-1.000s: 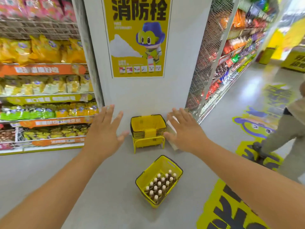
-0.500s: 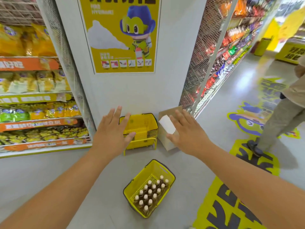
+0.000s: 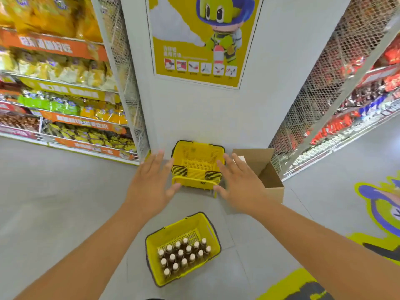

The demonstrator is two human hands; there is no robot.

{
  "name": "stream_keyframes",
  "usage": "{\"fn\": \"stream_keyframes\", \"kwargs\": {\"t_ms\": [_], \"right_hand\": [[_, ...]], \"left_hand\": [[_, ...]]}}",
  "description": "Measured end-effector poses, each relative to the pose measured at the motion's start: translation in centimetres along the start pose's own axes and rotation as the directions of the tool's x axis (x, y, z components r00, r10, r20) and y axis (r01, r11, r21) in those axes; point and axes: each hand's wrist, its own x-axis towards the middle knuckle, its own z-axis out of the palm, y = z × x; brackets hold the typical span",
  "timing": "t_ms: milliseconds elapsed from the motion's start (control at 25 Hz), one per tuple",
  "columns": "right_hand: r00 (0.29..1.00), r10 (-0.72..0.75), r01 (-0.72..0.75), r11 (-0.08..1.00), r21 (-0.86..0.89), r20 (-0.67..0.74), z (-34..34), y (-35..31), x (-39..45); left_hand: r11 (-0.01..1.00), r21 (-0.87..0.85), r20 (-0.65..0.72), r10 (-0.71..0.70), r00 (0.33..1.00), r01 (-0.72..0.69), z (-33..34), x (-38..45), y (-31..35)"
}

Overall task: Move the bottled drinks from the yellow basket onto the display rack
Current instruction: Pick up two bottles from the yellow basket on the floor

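A yellow basket (image 3: 151, 265) stands on the grey floor below my arms. Inside it stand several brown bottled drinks (image 3: 184, 255) with pale caps, packed upright toward its right side. My left hand (image 3: 151, 187) and my right hand (image 3: 240, 187) are stretched out in front of me, fingers spread, holding nothing. Both hover well above the floor, beyond the basket with the bottles. A display rack (image 3: 60, 87) full of snack bags runs along the left.
A stack of empty yellow baskets (image 3: 198, 165) on a low stand sits against the white pillar (image 3: 194, 118). An open cardboard box (image 3: 266, 169) stands to its right. A mesh-sided rack (image 3: 324, 100) with red packets lines the right aisle. Yellow floor graphics (image 3: 381, 213) lie at right.
The view has moved closer and tipped down; the baskets and box look larger. The person walking at the right is out of view. Both hands stay spread and empty.
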Motion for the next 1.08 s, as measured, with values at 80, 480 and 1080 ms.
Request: {"fn": "stream_keyframes", "kwargs": {"t_ms": [80, 480, 1080], "right_hand": [[0.998, -0.066, 0.066, 0.998, 0.014, 0.012, 0.7, 0.6, 1.8], [0.972, -0.169, 0.148, 0.98, 0.137, 0.161, 10.6, -1.8, 9.9], [0.803, -0.336, 0.248, 0.94, 0.236, 0.493, 47.4, -0.5, 17.8]], "left_hand": [[0.998, -0.016, 0.026, -0.062, 0.998, 0.062, 1.3, -0.2, 0.5], [0.986, -0.066, 0.219, -0.132, 0.967, 0.15, 12.0, 1.1, -3.4], [0.891, -0.122, 0.536, -0.312, 0.784, 0.437, 48.8, -5.7, -4.9]]}}
